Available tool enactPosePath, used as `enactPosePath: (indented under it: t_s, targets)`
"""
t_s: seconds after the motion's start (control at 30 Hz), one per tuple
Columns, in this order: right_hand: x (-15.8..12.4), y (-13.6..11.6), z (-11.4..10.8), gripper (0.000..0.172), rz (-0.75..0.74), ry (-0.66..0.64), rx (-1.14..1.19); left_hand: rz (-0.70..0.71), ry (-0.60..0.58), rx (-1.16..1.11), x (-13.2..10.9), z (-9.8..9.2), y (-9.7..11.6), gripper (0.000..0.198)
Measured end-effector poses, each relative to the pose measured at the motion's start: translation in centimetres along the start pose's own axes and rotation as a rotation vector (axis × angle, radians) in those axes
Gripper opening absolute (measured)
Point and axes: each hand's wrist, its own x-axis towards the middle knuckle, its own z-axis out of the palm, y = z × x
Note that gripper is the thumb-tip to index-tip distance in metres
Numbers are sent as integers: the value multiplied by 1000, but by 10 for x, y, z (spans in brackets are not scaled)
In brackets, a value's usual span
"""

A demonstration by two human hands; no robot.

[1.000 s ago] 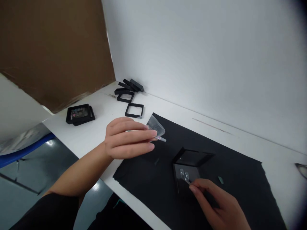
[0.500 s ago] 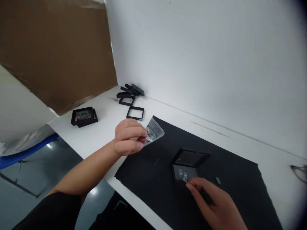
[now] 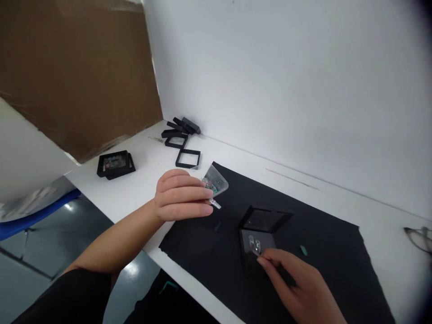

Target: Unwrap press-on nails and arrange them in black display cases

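My left hand [image 3: 184, 195] pinches a small whitish press-on nail [image 3: 216, 204] with a pink mark, just in front of a clear plastic tray [image 3: 218, 179] that holds several small pink and green pieces. The hand covers part of this tray. On the black mat [image 3: 216, 265] a black display case [image 3: 241, 245] stands with its windowed lid [image 3: 268, 220] raised. Inside lie clear, nail-shaped pieces [image 3: 254, 244]. At the case's front edge, thumb and forefinger of my right hand [image 3: 297, 279] close on a small pale piece [image 3: 255, 254], mostly hidden by the fingertips.
A green nail-shaped piece [image 3: 303, 250] lies on the mat, right of the case. Black frames [image 3: 188, 158] are scattered by the wall, and stacked cases [image 3: 114, 164] sit at the left. Eyeglasses [image 3: 418, 238] rest at the right edge. A blue chair [image 3: 40, 211] stands beyond the table.
My left fingers have stretched forward, and the whitish nail now sticks out past the fingertips. My right hand stays at the case's front edge. The whole view has shifted slightly.
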Motion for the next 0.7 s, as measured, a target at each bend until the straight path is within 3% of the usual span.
enactPosePath:
  t_s: [0.23,0.43,0.7]
  targets:
    - [0,0,0,12,15,-25,0,-77,16,100,-1,8,0,9]
    - [1,3,3,19,77,-16,4,-156,-25,-85,-4,10,2,5]
    - [6,-5,6,26,159,-21,52,-209,23,-160,-9,15,4,6]
